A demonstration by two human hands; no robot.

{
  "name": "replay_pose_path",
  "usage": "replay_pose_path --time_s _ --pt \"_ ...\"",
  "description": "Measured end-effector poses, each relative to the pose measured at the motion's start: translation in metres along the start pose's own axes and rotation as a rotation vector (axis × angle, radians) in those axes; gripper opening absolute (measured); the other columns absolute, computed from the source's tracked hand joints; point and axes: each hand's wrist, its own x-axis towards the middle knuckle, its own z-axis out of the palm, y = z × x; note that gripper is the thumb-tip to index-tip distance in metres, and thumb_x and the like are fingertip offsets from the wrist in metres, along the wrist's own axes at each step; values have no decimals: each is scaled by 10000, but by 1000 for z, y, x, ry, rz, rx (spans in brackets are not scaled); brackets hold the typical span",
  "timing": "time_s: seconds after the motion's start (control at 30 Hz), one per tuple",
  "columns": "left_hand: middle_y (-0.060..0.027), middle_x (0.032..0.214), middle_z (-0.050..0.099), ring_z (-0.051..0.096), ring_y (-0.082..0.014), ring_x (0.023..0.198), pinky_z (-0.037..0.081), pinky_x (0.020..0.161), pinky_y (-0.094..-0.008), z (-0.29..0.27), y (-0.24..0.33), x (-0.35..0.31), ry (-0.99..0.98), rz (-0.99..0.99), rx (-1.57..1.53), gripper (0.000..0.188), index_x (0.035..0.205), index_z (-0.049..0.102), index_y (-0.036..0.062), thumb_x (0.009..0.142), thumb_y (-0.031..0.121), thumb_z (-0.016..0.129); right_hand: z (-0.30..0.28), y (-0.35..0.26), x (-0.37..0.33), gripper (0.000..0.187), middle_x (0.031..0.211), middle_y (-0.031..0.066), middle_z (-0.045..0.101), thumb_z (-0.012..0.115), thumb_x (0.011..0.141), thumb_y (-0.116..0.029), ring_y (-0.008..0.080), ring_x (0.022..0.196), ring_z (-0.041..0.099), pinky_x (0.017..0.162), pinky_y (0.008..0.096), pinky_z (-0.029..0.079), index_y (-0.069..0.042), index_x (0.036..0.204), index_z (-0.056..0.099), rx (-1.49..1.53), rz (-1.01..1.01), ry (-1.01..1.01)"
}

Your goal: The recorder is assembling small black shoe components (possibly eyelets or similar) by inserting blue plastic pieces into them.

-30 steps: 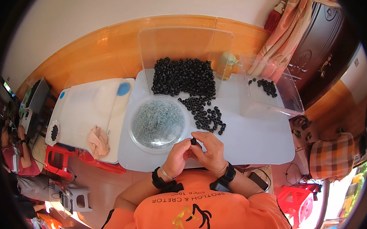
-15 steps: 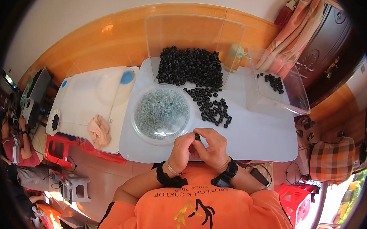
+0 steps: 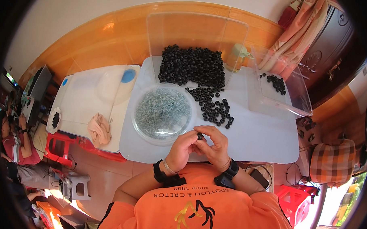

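Close together at the table's front edge, my left hand (image 3: pixel 180 150) and my right hand (image 3: pixel 216 147) are both closed on one small round black piece (image 3: pixel 199 136). Fingertips cover most of it; it resembles the thick black rings scattered on the table. Just beyond my hands lie several loose black rings (image 3: pixel 218 112), spilling from a big heap of them (image 3: pixel 192 66) at the open side of a clear plastic box (image 3: pixel 196 28). Left of the loose rings sits a round clear tub (image 3: pixel 139 131) full of tiny pale bluish, glassy-looking pieces.
A second clear box (image 3: pixel 273 99) at the right holds a few black rings. Behind it stands a green-topped jug (image 3: pixel 236 57). A pink cloth (image 3: pixel 99 129) lies on the left table (image 3: pixel 85 91). Another person (image 3: pixel 18 143) sits far left. A red stool (image 3: pixel 295 203) stands right.
My hands stay together on the black piece, with only a slight shift of the fingers. The whole view has moved a little; the things on the table lie as before.
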Motion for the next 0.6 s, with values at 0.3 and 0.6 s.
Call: replay_pose_path --time_s 0.3,0.6 --pt "-70 965 603 580 -140 835 482 717 -279 -2 0 -5 107 47 12 332 1075 584 -10 1015 250 387 11 1 7 335 1046 137 716 767 801 -68 293 934 694 792 351 557 -32 1123 683 -33 -16 -18" --pt "-49 965 598 572 -123 813 477 687 -267 -6 -4 -4 120 42 16 332 1081 592 3 1019 243 372 15 5 6 351 983 131 708 764 772 -40 268 793 690 708 346 562 -25 1104 652 -199 -209 17"
